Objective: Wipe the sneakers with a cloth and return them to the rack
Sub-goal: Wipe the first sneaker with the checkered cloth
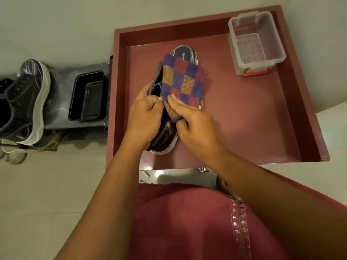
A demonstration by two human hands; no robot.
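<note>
1. The dark sneaker (165,136) lies on the red tray (244,113), under the checked cloth (185,82).
2. The left hand (144,113) grips its collar; the right hand (189,117) presses the cloth with near-straight fingers.
3. Best to brace firmly and stroke evenly toward the toe.
4. Its mate (24,102) waits on the rack (62,102).
</note>
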